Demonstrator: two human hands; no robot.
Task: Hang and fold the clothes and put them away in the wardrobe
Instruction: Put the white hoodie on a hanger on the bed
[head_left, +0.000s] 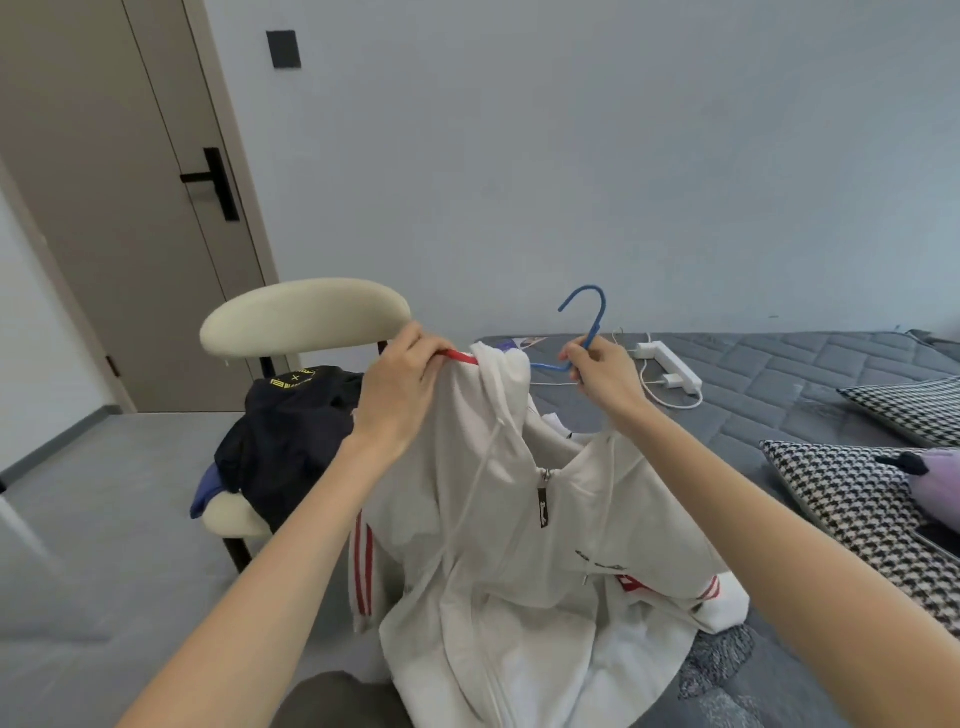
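Note:
A white zip hoodie (519, 545) with red stripes on its sleeves hangs in front of me, its lower part resting on the bed. My left hand (402, 389) grips its left shoulder and collar, where a red trim shows. My right hand (602, 376) holds a blue hanger (589, 325) at the base of its hook. The hook points up and one arm of the hanger runs toward the hoodie's neck opening. The rest of the hanger is hidden behind my hand and the cloth.
A cream chair (306, 317) to the left carries a dark garment (291, 431) with yellow print and something blue under it. The grey quilted bed (779, 374) holds a white power strip (670, 364) with cables and houndstooth pillows (857, 509). A closed door (130, 208) stands far left.

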